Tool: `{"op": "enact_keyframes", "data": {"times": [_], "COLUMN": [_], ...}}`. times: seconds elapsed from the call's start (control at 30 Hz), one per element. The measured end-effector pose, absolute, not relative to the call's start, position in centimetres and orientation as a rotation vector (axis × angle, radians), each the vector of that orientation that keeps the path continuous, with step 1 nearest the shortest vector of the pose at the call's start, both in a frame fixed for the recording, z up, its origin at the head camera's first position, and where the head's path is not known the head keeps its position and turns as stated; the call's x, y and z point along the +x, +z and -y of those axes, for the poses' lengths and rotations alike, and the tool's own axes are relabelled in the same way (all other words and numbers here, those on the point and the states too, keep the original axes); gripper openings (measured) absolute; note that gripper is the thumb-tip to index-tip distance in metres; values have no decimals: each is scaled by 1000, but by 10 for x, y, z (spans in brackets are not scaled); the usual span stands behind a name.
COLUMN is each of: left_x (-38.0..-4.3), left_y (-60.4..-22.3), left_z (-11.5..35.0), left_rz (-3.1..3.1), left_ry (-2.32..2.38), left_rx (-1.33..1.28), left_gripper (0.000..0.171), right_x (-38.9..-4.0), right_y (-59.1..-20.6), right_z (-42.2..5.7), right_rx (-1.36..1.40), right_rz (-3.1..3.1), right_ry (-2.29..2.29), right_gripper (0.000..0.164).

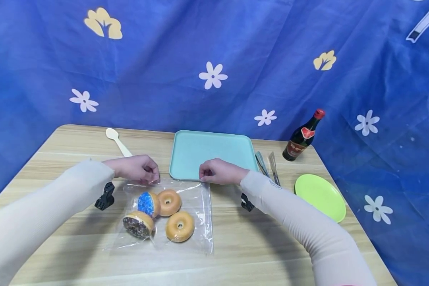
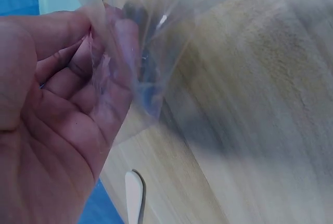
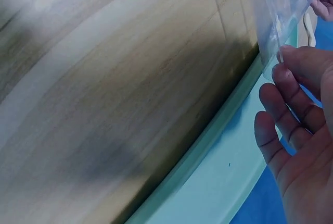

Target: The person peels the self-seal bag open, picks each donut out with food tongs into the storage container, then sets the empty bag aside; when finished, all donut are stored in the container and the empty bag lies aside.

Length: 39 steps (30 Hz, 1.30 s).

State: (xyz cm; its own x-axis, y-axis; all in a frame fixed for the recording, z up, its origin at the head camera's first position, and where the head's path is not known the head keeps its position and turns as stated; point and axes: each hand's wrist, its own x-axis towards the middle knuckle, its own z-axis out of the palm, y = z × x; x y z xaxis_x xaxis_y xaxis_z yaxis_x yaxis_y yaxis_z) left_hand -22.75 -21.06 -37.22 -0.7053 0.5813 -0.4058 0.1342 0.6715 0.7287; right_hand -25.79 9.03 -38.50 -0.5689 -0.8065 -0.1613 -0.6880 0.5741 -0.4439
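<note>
A clear plastic bag (image 1: 196, 198) lies on the table with several doughnuts in it: two plain ones, a blue-topped one (image 1: 145, 204) and one with dark icing (image 1: 136, 226). My left hand (image 1: 137, 169) pinches the bag's far left corner between thumb and fingers; the left wrist view shows the film (image 2: 140, 78) across those fingers. The far right corner is pinched by my right hand (image 1: 221, 171), thumb against index finger, as the right wrist view shows with the bag's edge (image 3: 270, 15). That hand is at the near edge of a light blue tray (image 1: 211, 153).
A white spoon (image 1: 117, 140) lies behind my left hand. Right of the tray are tongs (image 1: 274, 167), a dark bottle with a red cap (image 1: 300, 139) and a green plate (image 1: 319, 196). A blue patterned cloth (image 1: 214, 47) hangs behind the table.
</note>
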Motion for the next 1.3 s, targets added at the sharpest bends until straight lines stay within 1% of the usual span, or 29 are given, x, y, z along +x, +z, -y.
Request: {"op": "enact_keyframes", "data": {"times": [0.33,1.07,1.3], "left_x": [-226,-224,-225], "left_y": [-374,-377,-377], "left_z": [212,214,213], "left_rz": [-2285,-2378,-2360], "left_ry": [906,816,817], "left_rx": [585,638,638], "left_gripper": [7,7,7], "right_x": [-256,-248,-247], "right_y": [-381,-377,-379], "right_z": [-96,-124,-127], "right_rx": [-1214,-1161,-1137], "right_rz": [-2434,-2426,-2425], "right_ry": [-604,-819,-853], "right_gripper": [9,7,6]}}
